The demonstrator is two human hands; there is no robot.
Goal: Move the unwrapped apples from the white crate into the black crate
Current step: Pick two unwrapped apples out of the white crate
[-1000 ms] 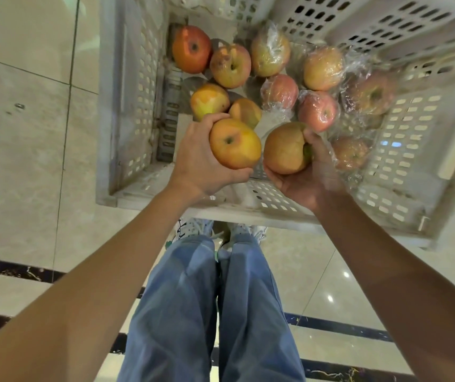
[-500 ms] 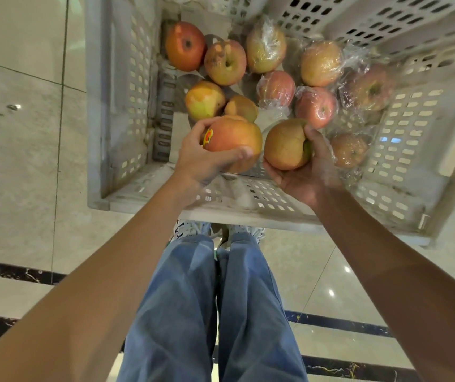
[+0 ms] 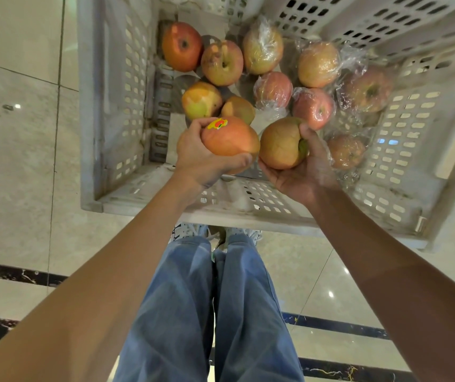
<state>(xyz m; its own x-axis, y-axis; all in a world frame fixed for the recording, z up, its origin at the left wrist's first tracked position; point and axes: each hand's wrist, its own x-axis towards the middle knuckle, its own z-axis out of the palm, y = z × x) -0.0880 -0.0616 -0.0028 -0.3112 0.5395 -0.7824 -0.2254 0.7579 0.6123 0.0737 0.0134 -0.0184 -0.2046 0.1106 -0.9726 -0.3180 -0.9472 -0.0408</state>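
Note:
The white crate (image 3: 102,111) stands on the floor in front of me. My left hand (image 3: 196,158) grips an orange-red unwrapped apple with a sticker (image 3: 230,139) above the crate's near side. My right hand (image 3: 301,177) grips a yellow-brown unwrapped apple (image 3: 280,143) right beside it. More unwrapped apples (image 3: 221,63) lie in the crate's left half. Several plastic-wrapped apples (image 3: 317,64) lie in its right half. The black crate is out of view.
Glossy pale floor tiles (image 3: 14,150) with a dark stripe (image 3: 14,274) surround the crate. My legs in blue jeans (image 3: 207,312) and white shoes (image 3: 190,232) are just below the crate's near rim.
My left hand has turned its apple over, so the sticker side now faces up. Both hands stay over the crate's near side, each still holding its apple.

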